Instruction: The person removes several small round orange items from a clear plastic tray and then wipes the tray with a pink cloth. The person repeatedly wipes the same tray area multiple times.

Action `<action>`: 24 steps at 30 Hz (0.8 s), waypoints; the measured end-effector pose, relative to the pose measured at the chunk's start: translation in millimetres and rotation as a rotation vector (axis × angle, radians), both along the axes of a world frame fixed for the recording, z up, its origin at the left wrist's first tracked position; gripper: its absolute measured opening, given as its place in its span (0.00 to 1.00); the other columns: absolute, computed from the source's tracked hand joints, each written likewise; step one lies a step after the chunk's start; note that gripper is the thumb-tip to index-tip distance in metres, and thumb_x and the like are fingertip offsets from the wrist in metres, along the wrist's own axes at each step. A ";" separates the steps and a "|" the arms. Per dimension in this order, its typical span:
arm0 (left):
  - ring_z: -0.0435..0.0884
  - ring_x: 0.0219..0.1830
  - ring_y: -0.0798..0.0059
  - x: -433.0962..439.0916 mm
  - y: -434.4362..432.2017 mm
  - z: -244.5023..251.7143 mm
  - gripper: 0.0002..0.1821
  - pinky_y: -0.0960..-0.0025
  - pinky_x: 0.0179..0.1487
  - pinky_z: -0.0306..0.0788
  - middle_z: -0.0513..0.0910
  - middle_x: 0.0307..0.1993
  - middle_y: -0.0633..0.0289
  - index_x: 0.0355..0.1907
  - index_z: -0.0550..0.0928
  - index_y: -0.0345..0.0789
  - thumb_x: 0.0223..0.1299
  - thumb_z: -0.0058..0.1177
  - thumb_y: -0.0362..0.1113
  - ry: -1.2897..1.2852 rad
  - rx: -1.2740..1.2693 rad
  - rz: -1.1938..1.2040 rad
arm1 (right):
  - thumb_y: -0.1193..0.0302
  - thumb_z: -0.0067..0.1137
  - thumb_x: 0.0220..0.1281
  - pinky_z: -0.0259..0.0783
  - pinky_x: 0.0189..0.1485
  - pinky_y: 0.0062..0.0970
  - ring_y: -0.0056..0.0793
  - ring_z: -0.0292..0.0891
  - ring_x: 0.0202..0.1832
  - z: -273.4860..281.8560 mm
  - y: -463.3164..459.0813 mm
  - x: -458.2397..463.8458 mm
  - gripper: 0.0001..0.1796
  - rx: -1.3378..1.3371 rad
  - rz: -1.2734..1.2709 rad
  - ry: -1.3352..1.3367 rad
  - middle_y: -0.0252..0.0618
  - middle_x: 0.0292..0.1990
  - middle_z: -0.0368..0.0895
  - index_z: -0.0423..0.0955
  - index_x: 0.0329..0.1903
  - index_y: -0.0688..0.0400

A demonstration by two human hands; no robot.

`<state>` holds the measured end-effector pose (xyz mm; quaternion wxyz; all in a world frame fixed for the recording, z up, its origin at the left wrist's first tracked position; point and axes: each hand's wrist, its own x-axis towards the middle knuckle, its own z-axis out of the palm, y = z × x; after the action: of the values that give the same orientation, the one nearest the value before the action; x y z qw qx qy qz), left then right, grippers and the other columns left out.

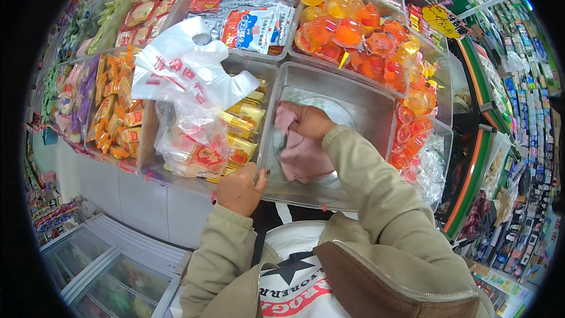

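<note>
My right hand [311, 120] grips a pink cloth [304, 157] inside a clear plastic bin [375, 101]. The cloth hangs down from my fingers onto the bin's floor, near its left wall. Under it, part of a round shape with green marks shows through the bottom. My left hand [241, 189] is curled at the front rim, by the corner between this bin and the one to its left. That left bin holds yellow-wrapped snacks [242, 126]. A tied clear plastic bag of packets [192, 141] and a white plastic carrier bag [176, 64] rest on top of them.
Behind my right hand stands a bin of orange and red jelly cups [348, 31]. Foil snack packets [249, 31] fill the bin behind the carrier bag. Orange-wrapped snacks [117, 106] lie farther left. A glass-topped freezer [110, 274] is at the lower left; stocked shelves [525, 141] line the right.
</note>
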<state>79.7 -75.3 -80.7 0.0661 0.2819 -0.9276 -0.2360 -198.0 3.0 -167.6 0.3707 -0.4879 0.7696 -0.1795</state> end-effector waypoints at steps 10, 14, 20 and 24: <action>0.85 0.25 0.50 -2.8 1.7 1.2 0.20 0.51 0.28 0.76 0.83 0.22 0.52 0.25 0.79 0.37 0.61 0.67 0.50 -0.075 -0.054 0.006 | 0.63 0.61 0.62 0.77 0.55 0.47 0.53 0.85 0.50 4.3 -18.3 7.3 0.46 0.052 -0.250 0.189 0.52 0.49 0.88 0.54 0.82 0.44; 0.85 0.25 0.50 -2.8 2.6 -2.1 0.20 0.51 0.29 0.76 0.84 0.22 0.52 0.25 0.79 0.37 0.62 0.67 0.50 -0.059 -0.038 0.017 | 0.63 0.63 0.61 0.77 0.58 0.44 0.53 0.84 0.54 3.3 -22.4 -6.7 0.46 0.049 -0.248 0.038 0.54 0.52 0.87 0.56 0.82 0.43; 0.85 0.26 0.48 -5.6 2.1 1.7 0.19 0.49 0.31 0.76 0.84 0.23 0.50 0.25 0.79 0.37 0.63 0.65 0.49 -0.065 -0.038 0.022 | 0.67 0.63 0.57 0.76 0.60 0.43 0.51 0.83 0.55 8.8 1.5 6.4 0.41 0.040 -0.091 0.024 0.50 0.53 0.87 0.67 0.77 0.42; 0.85 0.28 0.46 -0.8 -0.2 -2.6 0.19 0.48 0.32 0.76 0.84 0.24 0.49 0.26 0.79 0.36 0.63 0.65 0.49 -0.020 -0.037 0.040 | 0.68 0.64 0.57 0.77 0.61 0.40 0.47 0.83 0.57 -7.4 24.2 18.1 0.32 -0.091 0.389 0.115 0.43 0.62 0.84 0.77 0.68 0.43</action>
<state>79.0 -75.6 -83.3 0.0668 0.3015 -0.9266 -0.2147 -179.9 27.2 -175.1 0.3315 -0.6528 0.6721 -0.1109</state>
